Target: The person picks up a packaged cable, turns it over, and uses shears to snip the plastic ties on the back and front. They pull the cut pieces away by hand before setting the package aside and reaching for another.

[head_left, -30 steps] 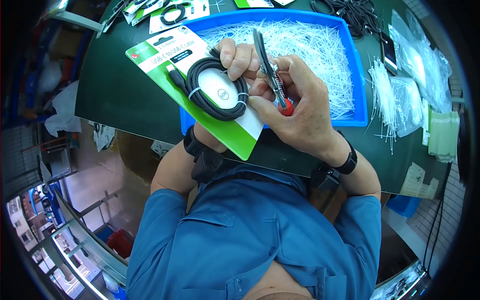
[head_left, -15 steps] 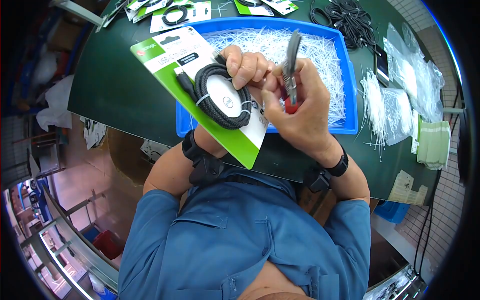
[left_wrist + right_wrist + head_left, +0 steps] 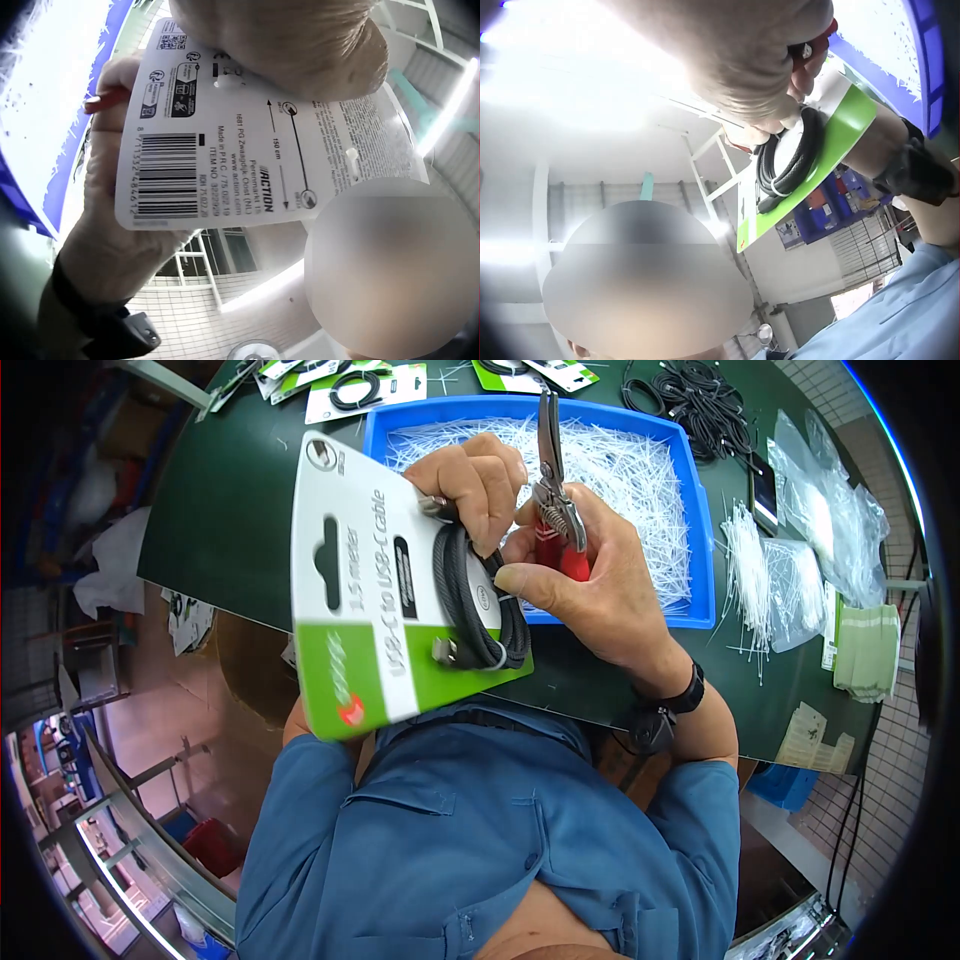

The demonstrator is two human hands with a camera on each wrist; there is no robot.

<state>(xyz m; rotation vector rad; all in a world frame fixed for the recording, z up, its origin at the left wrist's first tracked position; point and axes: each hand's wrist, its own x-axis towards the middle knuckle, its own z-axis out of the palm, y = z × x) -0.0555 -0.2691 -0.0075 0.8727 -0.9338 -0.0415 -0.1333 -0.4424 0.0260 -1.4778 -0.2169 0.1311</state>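
Observation:
My left hand (image 3: pixel 465 485) grips a white-and-green USB-C cable card (image 3: pixel 325 585) at its far right side, fingers curled over the front. A coiled black braided cable (image 3: pixel 462 600) is tied to the card with thin white ties. In my right hand (image 3: pixel 615 595) are red-handled pliers (image 3: pixel 549 450), jaws pointing away from my body. The right thumb (image 3: pixel 530 582) reaches across to the coil's edge. The left wrist view shows the card's printed back (image 3: pixel 255 165) with its barcode; from the right wrist the coil (image 3: pixel 802 161) appears below the right hand.
Beyond my hands a blue tray (image 3: pixel 705 550) holds many thin white plastic strips. Right of it lie a bundle of white ties (image 3: pixel 745 575), a phone (image 3: pixel 763 490) and clear plastic bags (image 3: pixel 825 500). Loose black cables (image 3: pixel 700 410) and other carded cables (image 3: pixel 365 395) lie along the back.
The card has turned counter-clockwise in my left hand, so its hanging hole now faces left and its print runs upward. The pliers have tipped more upright and moved left.

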